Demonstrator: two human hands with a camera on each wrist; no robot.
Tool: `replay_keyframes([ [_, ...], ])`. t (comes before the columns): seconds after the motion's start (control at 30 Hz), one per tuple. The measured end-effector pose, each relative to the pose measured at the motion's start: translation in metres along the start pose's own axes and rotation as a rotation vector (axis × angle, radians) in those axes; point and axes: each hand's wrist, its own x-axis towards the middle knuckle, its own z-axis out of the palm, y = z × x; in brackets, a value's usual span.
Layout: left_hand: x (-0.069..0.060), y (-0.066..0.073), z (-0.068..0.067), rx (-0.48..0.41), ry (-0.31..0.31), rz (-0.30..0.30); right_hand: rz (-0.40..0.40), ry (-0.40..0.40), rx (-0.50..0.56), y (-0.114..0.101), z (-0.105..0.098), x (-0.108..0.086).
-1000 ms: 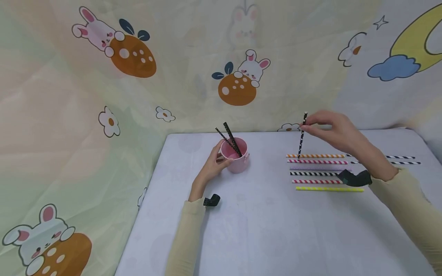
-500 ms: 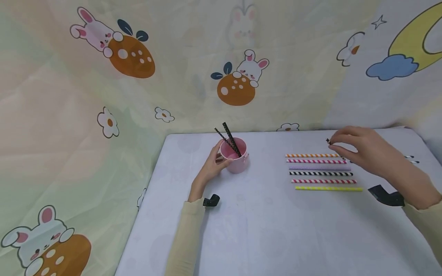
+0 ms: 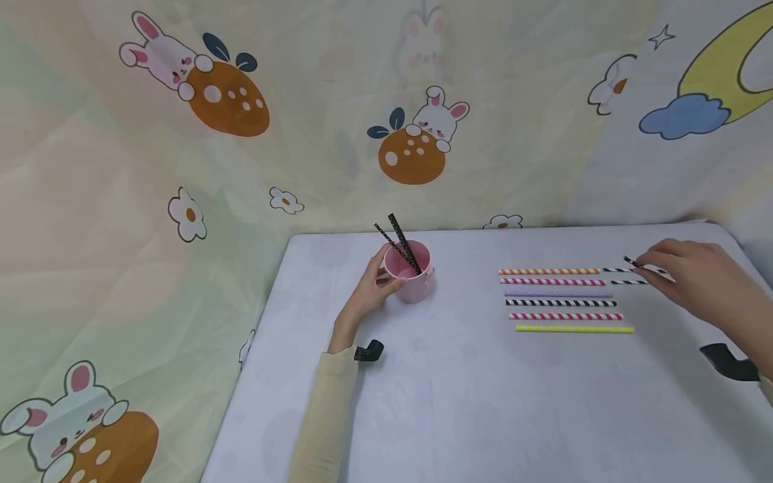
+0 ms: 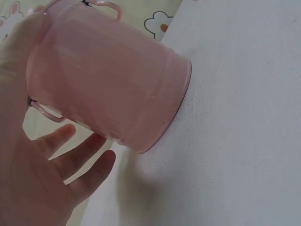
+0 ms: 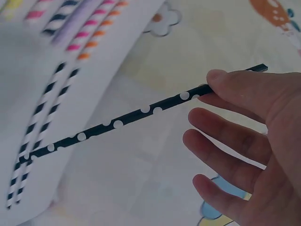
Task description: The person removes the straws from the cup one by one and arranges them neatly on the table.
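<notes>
A small pink bucket (image 3: 415,291) with side loops stands on the table, and my left hand (image 3: 367,295) grips it by its near left side. Two black dotted straws (image 3: 401,243) lean out of the bucket. At the right, my right hand (image 3: 694,275) pinches a black straw with white dots (image 5: 146,110) near one end, between thumb and index finger. The other fingers (image 5: 225,157) are spread apart. The held straw slants over two black-and-white striped straws (image 5: 42,108); whether it touches them I cannot tell.
Left of the right hand several paper straws lie in parallel: orange-striped (image 3: 549,272), pink-striped (image 3: 552,282), lilac (image 3: 558,293), black-striped (image 3: 561,303), red-striped (image 3: 566,316) and yellow (image 3: 575,329). A printed cloth wall (image 3: 332,134) rises behind the white table (image 3: 471,416).
My right hand has moved right and toward me with the dotted straw, from above the orange-striped straw to over the striped pair. The left hand and the bucket stay put.
</notes>
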Motion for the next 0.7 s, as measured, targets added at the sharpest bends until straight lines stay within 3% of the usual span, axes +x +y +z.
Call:
replay_keyframes([
  [0.2, 0.000, -0.001, 0.001, -0.005, 0.004, 0.008, 0.070, -0.078, -0.025, 0.026, 0.019, -0.012],
  [0.43, -0.001, 0.000, 0.002, -0.010, 0.007, 0.025, 0.050, -0.139, -0.049, 0.044, 0.041, -0.017],
  [0.7, -0.001, 0.001, 0.001, -0.005, 0.009, 0.038, 0.050, -0.157, -0.044, 0.057, 0.071, -0.020],
])
